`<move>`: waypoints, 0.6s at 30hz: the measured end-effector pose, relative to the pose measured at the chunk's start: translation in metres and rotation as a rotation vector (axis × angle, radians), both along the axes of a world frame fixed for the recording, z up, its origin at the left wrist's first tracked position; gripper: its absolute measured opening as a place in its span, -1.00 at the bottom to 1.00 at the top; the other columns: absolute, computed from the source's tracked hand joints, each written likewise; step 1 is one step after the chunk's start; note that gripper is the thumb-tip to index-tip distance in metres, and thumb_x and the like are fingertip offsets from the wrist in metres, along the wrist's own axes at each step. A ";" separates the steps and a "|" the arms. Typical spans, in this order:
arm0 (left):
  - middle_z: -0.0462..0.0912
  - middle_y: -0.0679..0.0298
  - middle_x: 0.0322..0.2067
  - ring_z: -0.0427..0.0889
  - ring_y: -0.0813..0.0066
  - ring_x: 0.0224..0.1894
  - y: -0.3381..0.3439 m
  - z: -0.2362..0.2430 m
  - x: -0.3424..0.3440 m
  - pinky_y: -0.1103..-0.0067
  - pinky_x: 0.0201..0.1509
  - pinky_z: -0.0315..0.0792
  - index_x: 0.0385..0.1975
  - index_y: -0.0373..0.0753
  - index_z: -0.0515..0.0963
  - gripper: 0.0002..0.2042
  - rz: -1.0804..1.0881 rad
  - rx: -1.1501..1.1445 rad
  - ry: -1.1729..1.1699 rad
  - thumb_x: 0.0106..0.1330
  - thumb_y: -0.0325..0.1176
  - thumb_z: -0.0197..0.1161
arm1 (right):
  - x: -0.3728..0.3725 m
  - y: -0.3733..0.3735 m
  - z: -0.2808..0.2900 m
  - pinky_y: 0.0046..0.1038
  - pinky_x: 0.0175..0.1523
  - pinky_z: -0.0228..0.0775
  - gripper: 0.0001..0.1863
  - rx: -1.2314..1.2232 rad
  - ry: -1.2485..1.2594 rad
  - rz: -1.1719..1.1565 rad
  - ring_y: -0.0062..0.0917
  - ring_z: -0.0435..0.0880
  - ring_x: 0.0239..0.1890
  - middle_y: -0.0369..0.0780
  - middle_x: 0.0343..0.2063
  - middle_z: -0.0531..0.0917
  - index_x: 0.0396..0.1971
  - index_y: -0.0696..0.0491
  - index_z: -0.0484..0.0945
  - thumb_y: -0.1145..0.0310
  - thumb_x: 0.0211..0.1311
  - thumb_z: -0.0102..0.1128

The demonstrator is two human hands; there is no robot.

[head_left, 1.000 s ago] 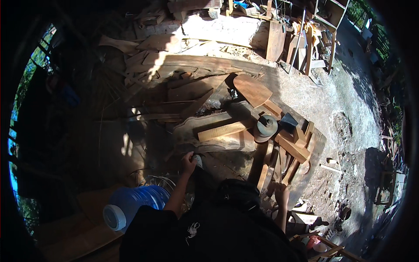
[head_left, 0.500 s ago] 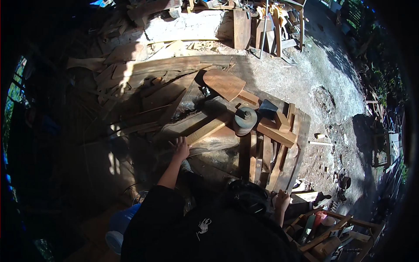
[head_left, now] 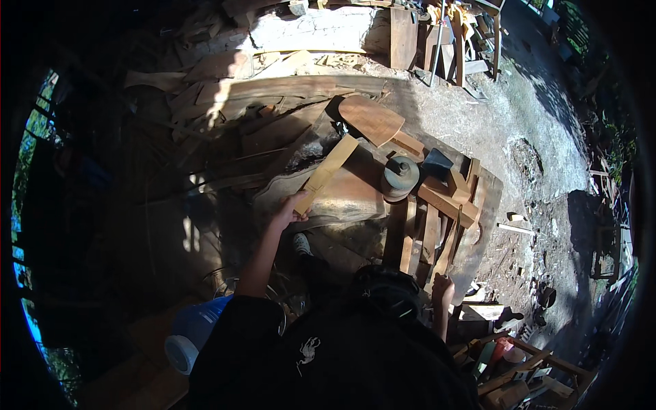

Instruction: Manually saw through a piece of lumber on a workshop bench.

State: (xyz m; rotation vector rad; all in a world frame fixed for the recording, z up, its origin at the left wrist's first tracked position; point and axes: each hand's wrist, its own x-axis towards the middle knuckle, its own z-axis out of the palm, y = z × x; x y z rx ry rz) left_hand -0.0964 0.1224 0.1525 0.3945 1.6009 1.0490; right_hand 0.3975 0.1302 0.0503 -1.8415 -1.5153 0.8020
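Observation:
My left hand [head_left: 292, 208] is closed around the near end of a flat, light wooden strip [head_left: 329, 169], which slants up and away over the workbench slab. Beyond the strip's far end lies a rounded wooden panel [head_left: 372, 119]. My right hand [head_left: 443, 288] is closed at the bench's near right side, beside several long wooden pieces [head_left: 429, 232]. What its fingers hold, if anything, I cannot make out; a thin dark length runs up from near it. A round grey, lidded object [head_left: 400, 176] stands between the strip and a thick wooden block [head_left: 445, 203].
A dark wedge-shaped piece [head_left: 437, 162] sits behind the block. On the left floor is a blue plastic jug [head_left: 195, 328]. At lower right stands a wooden frame holding tools [head_left: 526, 369]. Scrap boards [head_left: 280, 89] lie along the far side, by a pale wall.
My left hand has lifted the wooden strip's near end and swung the strip to a steeper slant, away from the round object. My right hand has moved slightly forward. The whole view has shifted a little.

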 end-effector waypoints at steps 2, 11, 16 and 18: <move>0.51 0.27 -0.57 0.46 0.55 -0.65 -0.003 -0.007 -0.003 0.55 -0.46 0.47 -0.29 -0.23 0.45 -0.58 0.000 -0.079 -0.034 0.12 0.04 0.13 | -0.001 -0.004 0.015 -0.53 -0.66 0.09 -0.66 -0.089 0.052 0.014 -0.71 0.31 -0.76 -0.36 -0.85 0.34 -0.76 0.13 0.39 0.27 0.12 0.07; 0.46 0.31 -0.56 0.39 0.58 -0.64 0.007 0.026 0.001 0.55 -0.37 0.43 -0.24 -0.09 0.40 -0.61 0.022 0.222 -0.471 0.17 0.10 0.03 | 0.015 -0.010 0.006 -0.38 -0.56 0.24 -0.62 -0.248 0.069 -0.014 -0.55 0.45 -0.72 -0.21 -0.81 0.45 -0.62 0.23 0.46 0.16 0.10 0.08; 0.47 0.31 -0.55 0.42 0.54 -0.62 -0.001 -0.025 0.006 0.51 -0.36 0.43 -0.26 -0.11 0.41 -0.61 0.096 0.186 -0.539 0.16 0.09 0.04 | 0.017 -0.012 0.000 -0.39 -0.56 0.26 -0.64 -0.255 0.092 -0.041 -0.54 0.45 -0.72 -0.21 -0.79 0.47 -0.62 0.23 0.48 0.19 0.10 0.12; 0.49 0.31 -0.54 0.46 0.48 -0.59 -0.008 -0.059 0.005 0.49 -0.37 0.43 -0.27 -0.13 0.42 -0.61 0.023 -0.066 -0.588 0.15 0.08 0.05 | 0.020 -0.014 -0.006 -0.40 -0.57 0.25 -0.64 -0.217 0.082 -0.047 -0.55 0.44 -0.72 -0.22 -0.79 0.47 -0.63 0.22 0.48 0.19 0.09 0.13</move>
